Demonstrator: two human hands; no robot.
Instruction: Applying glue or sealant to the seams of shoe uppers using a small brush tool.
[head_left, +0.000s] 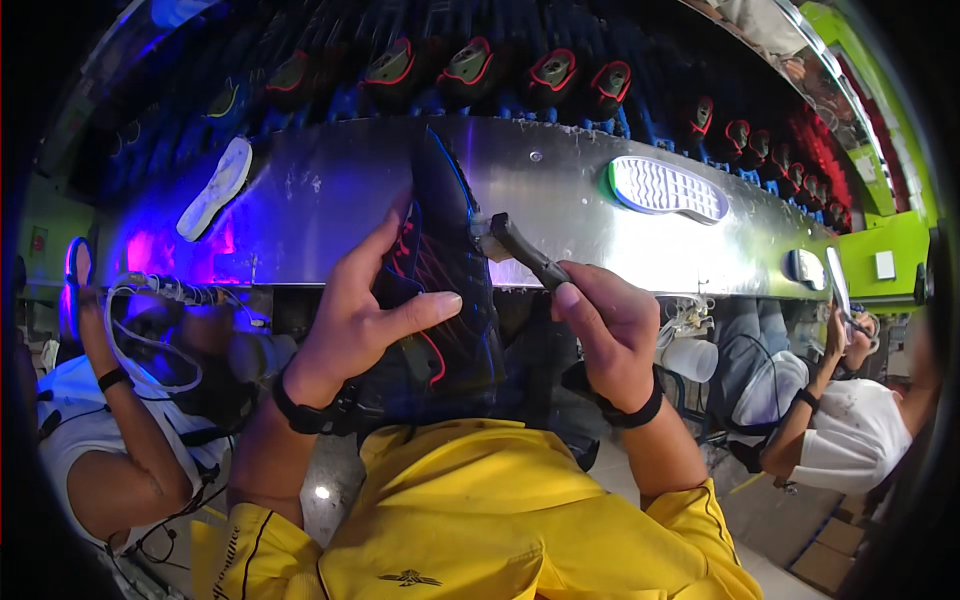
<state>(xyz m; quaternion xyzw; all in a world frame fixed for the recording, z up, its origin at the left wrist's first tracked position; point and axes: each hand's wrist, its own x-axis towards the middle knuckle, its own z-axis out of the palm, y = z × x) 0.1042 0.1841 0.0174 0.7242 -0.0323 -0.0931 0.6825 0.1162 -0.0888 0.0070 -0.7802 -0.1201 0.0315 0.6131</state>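
A dark shoe upper [452,325] with thin blue and red lines lies tilted before me, its narrow end over the metal bench. My left hand [350,310] grips it from the left, with the thumb pressed across it and the other fingers partly hidden behind. In my closed right hand [615,340] is a small brush [525,248] with a dark handle. Its pale head touches the right edge of the upper.
On the metal bench [320,200] lie a white shoe sole [217,188] at left and a white, ridged sole [670,188] at right. Several dark shoes [468,62] with red collars line the rack behind. Co-workers sit on both sides; loose cables [150,340] hang at left.
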